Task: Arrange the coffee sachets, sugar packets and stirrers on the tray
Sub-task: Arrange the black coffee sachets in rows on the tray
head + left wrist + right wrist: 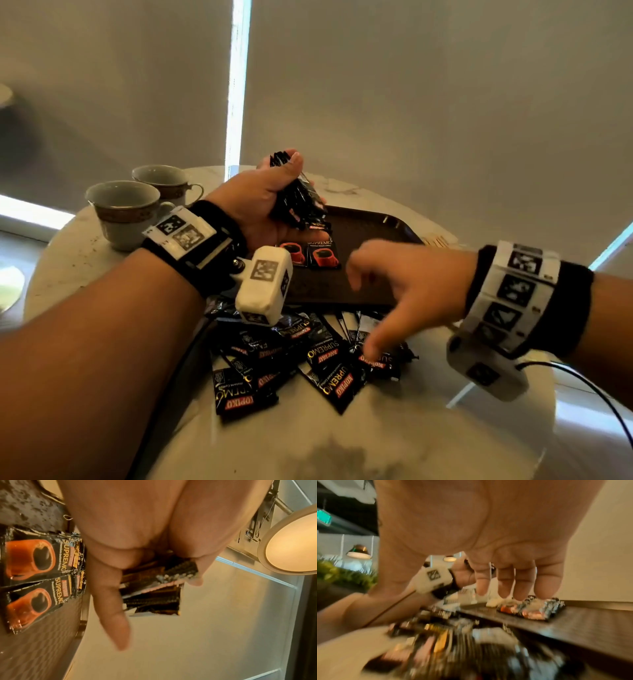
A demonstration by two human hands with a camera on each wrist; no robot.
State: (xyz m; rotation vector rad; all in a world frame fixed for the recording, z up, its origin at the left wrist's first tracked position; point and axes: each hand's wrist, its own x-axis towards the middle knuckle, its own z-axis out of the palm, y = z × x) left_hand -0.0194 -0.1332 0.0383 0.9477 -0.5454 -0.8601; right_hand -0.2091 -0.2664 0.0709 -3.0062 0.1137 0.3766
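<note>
The coffee sachets look light, thin and glossy, the kind of foil that slides on itself and crumples rather than breaks, so I would judge a pinch at a sachet's short crimped end safer than a flat press on its slick face. The left hand is clenched round a bundle of sachets, thumb over the top, held above the tray's far left corner, at about eleven o'clock from the tray's middle. Two sachets already lie face up and side by side on the tray, touching each other, near its left edge. The loose pile of sachets sprawls overlapping on the marble table, just beside the tray's near rim, at six o'clock from it. The right hand hangs released above that pile, fingers slack and pointing down, holding nothing; one fingertip seems to meet a sachet at the pile's three o'clock side, though blur hides the contact. Two cups stand well apart at ten o'clock.
</note>
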